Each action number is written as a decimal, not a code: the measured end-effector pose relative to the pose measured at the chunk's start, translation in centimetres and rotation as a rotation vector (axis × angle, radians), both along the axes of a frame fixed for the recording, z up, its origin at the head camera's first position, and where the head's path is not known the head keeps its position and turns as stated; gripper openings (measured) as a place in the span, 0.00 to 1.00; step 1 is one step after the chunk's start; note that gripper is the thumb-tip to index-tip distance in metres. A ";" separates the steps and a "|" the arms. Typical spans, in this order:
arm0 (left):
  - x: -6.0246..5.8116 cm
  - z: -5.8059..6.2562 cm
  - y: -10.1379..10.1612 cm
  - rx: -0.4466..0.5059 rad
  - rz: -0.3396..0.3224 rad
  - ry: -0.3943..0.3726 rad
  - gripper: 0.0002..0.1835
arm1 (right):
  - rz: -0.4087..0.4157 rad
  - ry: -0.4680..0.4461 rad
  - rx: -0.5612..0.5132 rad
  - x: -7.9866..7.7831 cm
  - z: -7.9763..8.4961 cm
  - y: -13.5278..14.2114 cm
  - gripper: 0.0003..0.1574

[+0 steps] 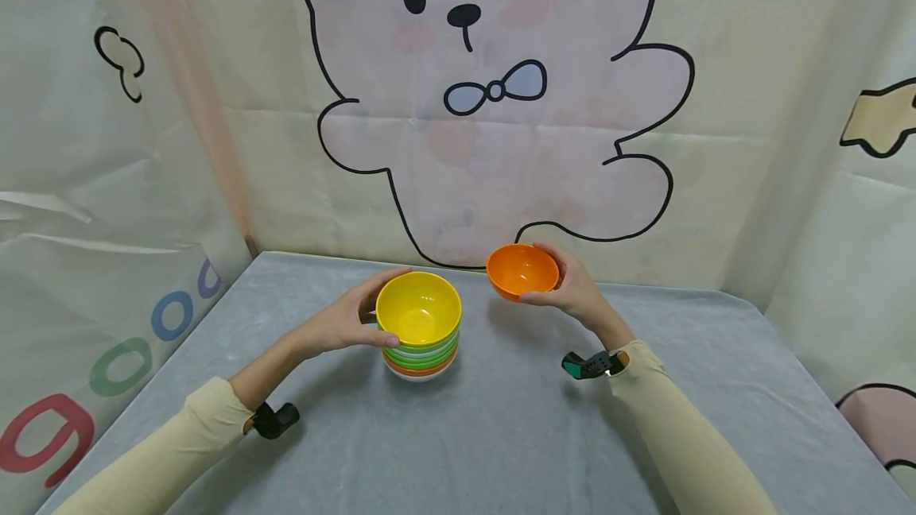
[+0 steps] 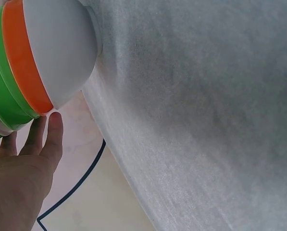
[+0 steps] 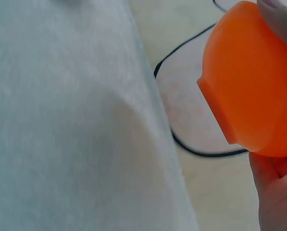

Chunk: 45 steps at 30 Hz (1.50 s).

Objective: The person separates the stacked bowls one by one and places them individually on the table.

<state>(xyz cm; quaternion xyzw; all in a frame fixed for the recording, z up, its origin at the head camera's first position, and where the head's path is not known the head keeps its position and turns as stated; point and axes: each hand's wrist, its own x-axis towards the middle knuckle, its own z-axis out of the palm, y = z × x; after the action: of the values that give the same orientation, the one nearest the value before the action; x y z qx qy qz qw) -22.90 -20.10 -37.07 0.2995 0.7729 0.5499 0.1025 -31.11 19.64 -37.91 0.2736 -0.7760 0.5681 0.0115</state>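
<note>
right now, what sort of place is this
Probably a screened-off tabletop recording space: cream, cartoon-printed hanging sheets rise on three sides of a rectangular table covered in grey cloth, plus there are black wrist-mounted devices.

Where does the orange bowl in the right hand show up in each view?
Head: orange bowl just right of center, in the right hand.
Left wrist: not in it.
Right wrist: upper right, cut by the edge.
Landmark in all three: gray tablecloth.

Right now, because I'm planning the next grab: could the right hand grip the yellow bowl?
Probably not: the right hand holds the orange bowl. Otherwise, the way to the yellow bowl looks free from the right; the left hand grips its left.
</note>
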 end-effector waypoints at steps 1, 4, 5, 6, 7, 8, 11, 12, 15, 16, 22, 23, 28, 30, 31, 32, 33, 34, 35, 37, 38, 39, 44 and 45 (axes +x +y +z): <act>0.0 0.0 0.0 0.001 -0.001 -0.001 0.51 | -0.012 -0.005 0.010 -0.2 -0.3 0.2 0.54; 0.0 0.0 0.0 0.001 -0.002 0.001 0.51 | -0.047 -0.016 0.053 -0.8 -1.1 0.5 0.54; 0.0 -0.1 0.0 0.003 -0.003 0.001 0.51 | -0.053 -0.019 0.065 -1.1 -1.3 0.5 0.55; -0.1 -0.1 0.0 0.005 -0.006 0.002 0.51 | -0.063 -0.026 0.076 -1.3 -1.5 0.5 0.55; -0.1 -0.1 -0.1 0.006 -0.006 0.003 0.51 | -0.068 -0.031 0.085 -1.5 -1.6 0.5 0.56; -0.1 -0.1 -0.1 0.009 -0.008 0.004 0.51 | -0.073 -0.042 0.090 -1.6 -1.8 0.5 0.56; -0.1 -0.1 -0.1 0.011 -0.008 0.003 0.51 | -0.076 -0.077 0.103 -1.4 -1.4 0.1 0.57; -0.1 -0.1 -0.1 0.009 -0.008 0.004 0.50 | -0.079 -0.088 0.110 -1.2 -1.1 0.0 0.57; 0.0 0.0 0.0 0.001 -0.008 0.002 0.50 | -0.086 -0.106 0.148 -0.4 -0.4 -0.4 0.57; 0.0 0.0 0.0 -0.001 -0.007 0.001 0.50 | -0.085 -0.108 0.158 -0.2 -0.3 -0.5 0.57; 0.0 0.0 0.0 0.006 -0.011 0.002 0.49 | -0.073 -0.103 0.165 -1.7 -2.6 -0.5 0.57; 0.0 0.0 0.0 0.007 -0.012 0.003 0.49 | -0.075 -0.102 0.169 -2.1 -3.1 -0.4 0.58; -0.1 -0.2 0.0 0.004 -0.011 0.006 0.49 | -0.085 -0.122 0.192 -3.0 -4.4 0.2 0.60; -0.1 -0.2 -0.1 0.006 -0.013 0.008 0.50 | -0.079 -0.141 0.198 -3.0 -4.3 0.3 0.60; -0.1 -0.2 -0.1 0.008 -0.014 0.009 0.49 | -0.077 -0.150 0.201 -2.9 -4.2 0.4 0.59; -0.2 -0.2 -0.1 0.010 -0.015 0.010 0.49 | -0.074 -0.157 0.205 -2.9 -4.1 0.4 0.59; -0.2 -0.2 -0.1 0.012 -0.015 0.011 0.49 | -0.071 -0.162 0.212 -2.9 -4.1 0.4 0.59; -0.2 -0.2 -0.1 0.014 -0.015 0.014 0.49 | -0.067 -0.165 0.220 -2.8 -3.9 0.4 0.60; -0.1 -0.2 -0.1 0.015 -0.015 0.015 0.49 | -0.065 -0.167 0.227 -2.8 -3.9 0.4 0.60; -0.1 -0.1 -0.1 0.016 -0.013 0.016 0.49 | -0.060 -0.171 0.233 -2.7 -3.7 0.5 0.61; -0.1 -0.1 -0.1 0.015 -0.011 0.015 0.49 | -0.058 -0.172 0.237 -2.7 -3.7 0.5 0.62; -0.1 -0.1 -0.1 0.017 -0.011 0.014 0.50 | -0.053 -0.172 0.239 -2.7 -3.7 0.6 0.62; 0.0 -0.1 0.0 0.019 -0.015 0.008 0.50 | -0.035 -0.185 0.228 -2.6 -3.7 1.1 0.62; 0.0 -0.1 0.0 0.019 -0.015 0.007 0.50 | -0.026 -0.188 0.216 -2.6 -3.7 1.2 0.62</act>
<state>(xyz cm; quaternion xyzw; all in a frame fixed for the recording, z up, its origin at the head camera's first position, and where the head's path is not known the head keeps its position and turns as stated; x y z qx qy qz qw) -22.94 -20.11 -37.15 0.3085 0.7658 0.5551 0.1010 -33.71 20.88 -41.62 0.2088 -0.8337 0.5044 -0.0834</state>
